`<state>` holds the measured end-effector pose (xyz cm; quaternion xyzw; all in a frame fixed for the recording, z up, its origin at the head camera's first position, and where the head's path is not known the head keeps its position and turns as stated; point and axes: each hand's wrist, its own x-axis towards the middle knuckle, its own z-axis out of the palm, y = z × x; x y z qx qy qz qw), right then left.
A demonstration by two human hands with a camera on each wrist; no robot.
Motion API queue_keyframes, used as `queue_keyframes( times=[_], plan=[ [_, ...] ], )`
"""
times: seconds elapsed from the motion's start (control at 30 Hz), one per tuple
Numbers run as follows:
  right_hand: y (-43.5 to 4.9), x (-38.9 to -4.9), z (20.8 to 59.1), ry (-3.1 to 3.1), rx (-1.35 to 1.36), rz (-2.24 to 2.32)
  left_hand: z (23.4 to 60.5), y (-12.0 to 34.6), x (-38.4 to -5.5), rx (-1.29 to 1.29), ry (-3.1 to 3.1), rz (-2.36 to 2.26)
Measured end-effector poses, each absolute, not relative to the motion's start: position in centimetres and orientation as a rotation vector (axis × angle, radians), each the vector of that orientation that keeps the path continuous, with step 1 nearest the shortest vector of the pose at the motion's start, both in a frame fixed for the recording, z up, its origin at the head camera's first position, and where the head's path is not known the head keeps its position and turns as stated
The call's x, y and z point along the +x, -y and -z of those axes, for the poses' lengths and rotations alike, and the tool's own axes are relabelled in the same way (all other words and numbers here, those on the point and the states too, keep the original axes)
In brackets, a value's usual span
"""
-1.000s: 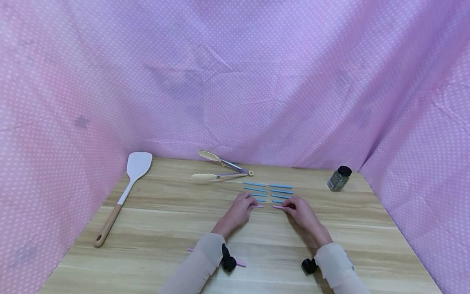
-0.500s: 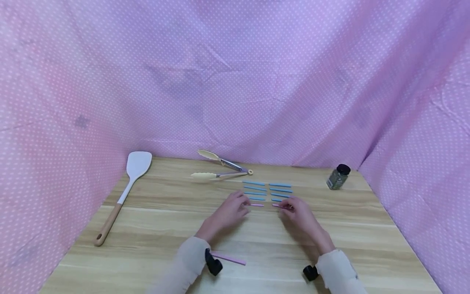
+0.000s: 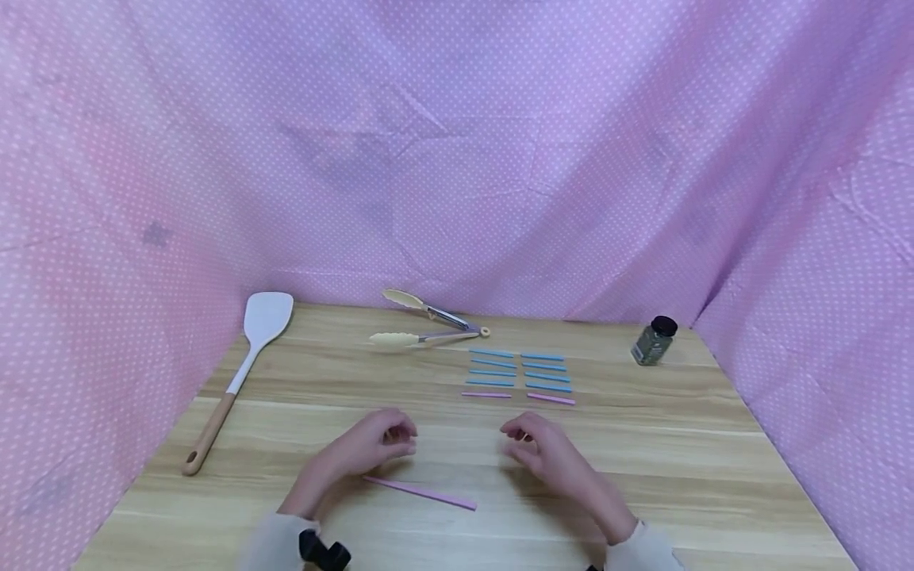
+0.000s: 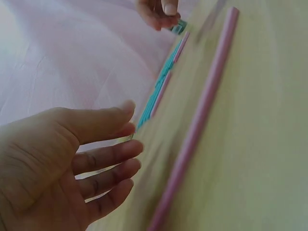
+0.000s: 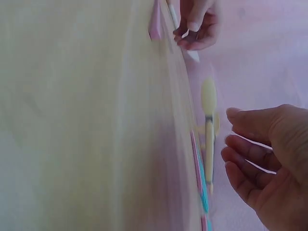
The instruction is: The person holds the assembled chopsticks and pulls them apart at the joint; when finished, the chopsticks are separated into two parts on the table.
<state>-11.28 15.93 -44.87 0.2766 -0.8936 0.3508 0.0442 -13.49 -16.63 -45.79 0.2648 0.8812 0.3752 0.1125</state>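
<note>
My left hand (image 3: 371,442) hovers over the left middle of the table, fingers loosely bent with nothing between them. Just in front of its wrist lies a long thin pink stick (image 3: 421,493), seen close up in the left wrist view. Across from it my right hand (image 3: 546,450) is likewise relaxed and holds nothing. Beyond both hands, two short pink sticks, one left (image 3: 487,394) and one right (image 3: 551,399), lie end to end with a gap. Behind them are two columns of short blue sticks, left (image 3: 492,373) and right (image 3: 546,377), in roughly parallel rows.
Cream-tipped tongs (image 3: 435,337) lie spread near the table's back edge. A white spatula (image 3: 267,317) with a wooden handle is at the far left. At the back right stands a small jar (image 3: 653,342) with a black lid. Pink dotted cloth (image 3: 457,159) surrounds the wooden table (image 3: 714,476).
Both hands have let go of the two short pink sticks and drawn back toward the front; the left has also moved left. The long pink stick is now uncovered.
</note>
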Motion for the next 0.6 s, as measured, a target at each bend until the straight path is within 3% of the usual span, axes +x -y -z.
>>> queue_keyframes(
  times=[0.6],
  plan=[
    [-11.2, -7.2, 47.4, 2.857, 1.112, -1.217, 46.9, 18.9, -9.9, 1.012, -2.571, -1.025]
  ],
)
